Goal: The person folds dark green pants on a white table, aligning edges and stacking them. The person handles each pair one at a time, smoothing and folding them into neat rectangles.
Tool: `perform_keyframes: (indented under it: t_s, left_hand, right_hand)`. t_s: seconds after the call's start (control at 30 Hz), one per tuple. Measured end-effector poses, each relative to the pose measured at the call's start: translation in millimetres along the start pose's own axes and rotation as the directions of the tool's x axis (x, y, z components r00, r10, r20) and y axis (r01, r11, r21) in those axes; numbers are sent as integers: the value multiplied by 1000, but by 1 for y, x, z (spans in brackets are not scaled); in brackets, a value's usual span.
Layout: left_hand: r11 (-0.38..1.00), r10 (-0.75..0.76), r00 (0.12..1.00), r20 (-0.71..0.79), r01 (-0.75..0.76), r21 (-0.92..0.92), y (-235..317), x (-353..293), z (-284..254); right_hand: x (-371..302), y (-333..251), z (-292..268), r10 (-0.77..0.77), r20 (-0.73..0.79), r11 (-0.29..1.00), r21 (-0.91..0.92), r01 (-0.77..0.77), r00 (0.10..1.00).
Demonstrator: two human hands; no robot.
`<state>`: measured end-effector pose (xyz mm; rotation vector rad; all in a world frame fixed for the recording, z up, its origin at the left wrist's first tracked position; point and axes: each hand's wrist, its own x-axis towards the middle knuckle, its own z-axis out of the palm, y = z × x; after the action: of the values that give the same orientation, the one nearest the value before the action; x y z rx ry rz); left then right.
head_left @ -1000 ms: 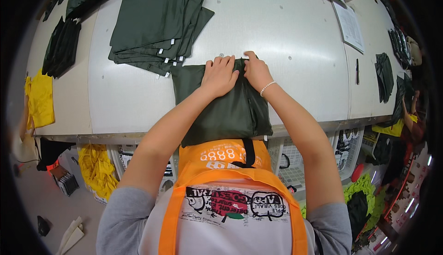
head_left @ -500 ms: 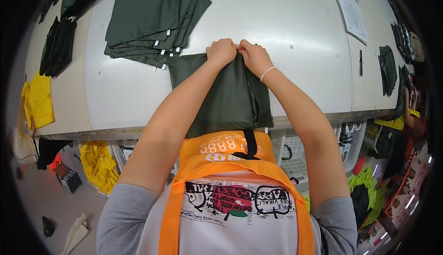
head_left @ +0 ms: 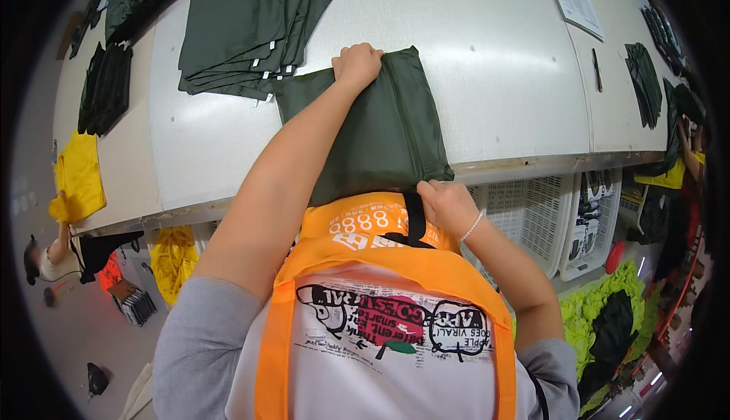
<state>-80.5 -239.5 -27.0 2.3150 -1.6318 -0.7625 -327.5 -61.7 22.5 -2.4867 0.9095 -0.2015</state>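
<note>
A squarish dark green fabric piece [head_left: 380, 123], with a long seam or fold near its right side, lies on the table's front edge before me. At its far edge my left hand [head_left: 357, 66] is closed on the fabric, the fingertips partly hidden. Its near right corner is pinched between the fingers of my right hand [head_left: 450, 208], just off the table edge and next to my orange apron [head_left: 357, 218]. Beyond my left hand sits a fanned stack of similar dark green pieces [head_left: 236, 28] with small white tags.
Folded dark pieces [head_left: 105, 89] and yellow fabric [head_left: 80, 176], touched by another person's hand, lie at the left. Papers [head_left: 572, 1], a pen [head_left: 597, 70] and green fabric [head_left: 644, 85] are at the right. White crates [head_left: 525, 214] stand under the table edge.
My right hand has left the far edge beside my left hand and come down to the near right corner. The fabric's far right part now lies flatter and spread out.
</note>
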Motion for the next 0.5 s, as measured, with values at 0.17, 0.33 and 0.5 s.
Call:
perform_keyframes:
  t_s: [0.17,0.33,0.5]
  left_hand:
    - [994,100,976,-195,-107,-25,4,-9,-17]
    - [699,607,506,-613,-707,109,66,-148,-114]
    - [703,555,658,-509,-698,-137,21,-242,-113]
  right_hand:
    - [-8,4,13,129,-100,972,210,-106,987]
    - [-14,15,-35,518,300,25,931,-365,801]
    - [13,52,-53,394,525,-267,851,-453,754]
